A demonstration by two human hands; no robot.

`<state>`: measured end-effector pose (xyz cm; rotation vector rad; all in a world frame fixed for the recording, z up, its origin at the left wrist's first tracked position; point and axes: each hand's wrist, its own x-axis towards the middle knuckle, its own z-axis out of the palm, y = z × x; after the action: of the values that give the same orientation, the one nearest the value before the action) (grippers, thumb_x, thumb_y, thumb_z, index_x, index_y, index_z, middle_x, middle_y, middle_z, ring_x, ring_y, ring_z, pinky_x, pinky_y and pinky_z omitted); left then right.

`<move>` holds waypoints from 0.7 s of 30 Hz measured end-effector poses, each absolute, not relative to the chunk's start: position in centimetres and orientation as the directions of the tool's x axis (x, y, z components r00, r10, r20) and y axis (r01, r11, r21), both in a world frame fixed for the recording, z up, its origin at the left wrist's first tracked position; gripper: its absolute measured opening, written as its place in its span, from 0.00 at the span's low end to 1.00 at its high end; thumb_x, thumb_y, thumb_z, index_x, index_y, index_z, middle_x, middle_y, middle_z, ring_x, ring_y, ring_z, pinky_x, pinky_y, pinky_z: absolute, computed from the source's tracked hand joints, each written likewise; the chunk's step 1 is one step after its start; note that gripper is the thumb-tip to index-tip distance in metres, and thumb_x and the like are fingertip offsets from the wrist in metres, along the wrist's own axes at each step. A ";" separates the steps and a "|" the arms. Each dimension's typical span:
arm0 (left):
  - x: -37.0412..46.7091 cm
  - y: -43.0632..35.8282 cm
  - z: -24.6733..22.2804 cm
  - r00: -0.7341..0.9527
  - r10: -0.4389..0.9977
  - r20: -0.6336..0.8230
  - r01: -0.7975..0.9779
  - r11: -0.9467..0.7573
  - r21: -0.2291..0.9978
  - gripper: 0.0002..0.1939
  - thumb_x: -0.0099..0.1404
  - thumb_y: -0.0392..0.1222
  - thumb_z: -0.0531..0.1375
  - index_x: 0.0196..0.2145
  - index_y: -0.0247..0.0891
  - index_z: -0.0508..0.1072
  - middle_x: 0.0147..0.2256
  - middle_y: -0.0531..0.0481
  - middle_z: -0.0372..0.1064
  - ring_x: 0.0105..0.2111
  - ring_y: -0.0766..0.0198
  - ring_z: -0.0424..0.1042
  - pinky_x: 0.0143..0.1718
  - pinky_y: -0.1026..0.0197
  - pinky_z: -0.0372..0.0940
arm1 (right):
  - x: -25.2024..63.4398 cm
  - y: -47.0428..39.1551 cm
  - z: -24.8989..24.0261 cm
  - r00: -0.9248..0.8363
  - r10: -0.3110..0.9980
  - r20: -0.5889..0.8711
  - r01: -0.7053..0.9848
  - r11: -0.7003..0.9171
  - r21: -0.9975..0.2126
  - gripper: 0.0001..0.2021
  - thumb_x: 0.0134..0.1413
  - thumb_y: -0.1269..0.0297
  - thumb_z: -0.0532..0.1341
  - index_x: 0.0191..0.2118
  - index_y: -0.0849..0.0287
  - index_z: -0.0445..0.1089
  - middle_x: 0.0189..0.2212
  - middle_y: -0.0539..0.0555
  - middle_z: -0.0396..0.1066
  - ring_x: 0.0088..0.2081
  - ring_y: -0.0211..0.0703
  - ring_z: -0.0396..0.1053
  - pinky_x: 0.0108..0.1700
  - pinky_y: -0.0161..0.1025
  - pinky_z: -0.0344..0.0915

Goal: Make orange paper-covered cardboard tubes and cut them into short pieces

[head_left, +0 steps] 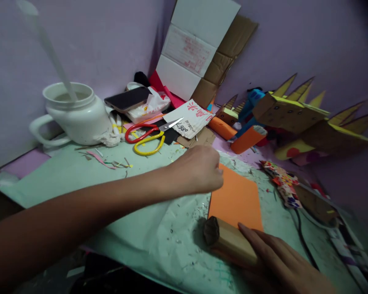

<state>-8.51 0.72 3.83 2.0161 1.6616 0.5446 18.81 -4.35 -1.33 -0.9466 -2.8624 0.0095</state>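
orange paper (236, 200) lies flat btwn the two hands, w/ the cardboard tube (233, 241) across its end nearest the r hand (288, 261); can't tell if the two are stuck or just touching. r hand's fingers are stretched out & laid along the tube, not wrapped round it. l hand (199, 169) is curled up by the paper's far corner, thumb tucked in; can't tell if it's pinching the edge or only resting there.

main risk imo: slip. tube looks roughly round, so uneven push from the r fingers could roll it off line & leave the paper skewed. if l hand has no real hold, that corner could lift or drift; if it's pinched too hard, a crease or tear's poss. heavy r pressure might also dent the cardboard.

specks (199, 212) on the green sheet (168, 220), just below l hand, could get under the paper & leave bumps. the sheet's wrinkled there too, so it might shift w/ a drag. dark cord (300, 228) beyond r hand, running from the patterned thing (283, 183), could snag a wrist swung outward. scissors (162, 131) ahead of l forearm: blades look parted, so a careless reach might nick.
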 end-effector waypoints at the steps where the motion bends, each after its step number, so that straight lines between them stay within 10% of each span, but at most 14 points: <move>1: -7.8 2.3 3.6 0.181 0.983 0.030 0.822 -0.168 0.544 0.08 0.58 0.39 0.57 0.30 0.34 0.75 0.31 0.41 0.74 0.34 0.54 0.72 0.28 0.59 0.62 | 18.4 -4.4 -1.0 -0.791 0.600 0.122 0.598 0.800 -0.059 0.26 0.59 0.59 0.52 0.63 0.47 0.51 0.43 0.56 0.74 0.37 0.49 0.75 0.30 0.37 0.73; 21: -2.1 4.5 -2.5 0.286 0.905 0.316 0.851 -0.391 0.350 0.14 0.57 0.29 0.55 0.41 0.24 0.71 0.39 0.34 0.68 0.36 0.54 0.71 0.31 0.59 0.60 | 18.5 -3.6 0.1 -0.873 0.486 0.040 0.487 0.869 0.090 0.27 0.61 0.52 0.49 0.61 0.61 0.52 0.38 0.61 0.73 0.33 0.47 0.75 0.29 0.36 0.72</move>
<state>-2.06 4.52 -2.52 2.4260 1.6639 0.7164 18.54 -3.61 0.13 -0.7866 -3.0212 -0.1521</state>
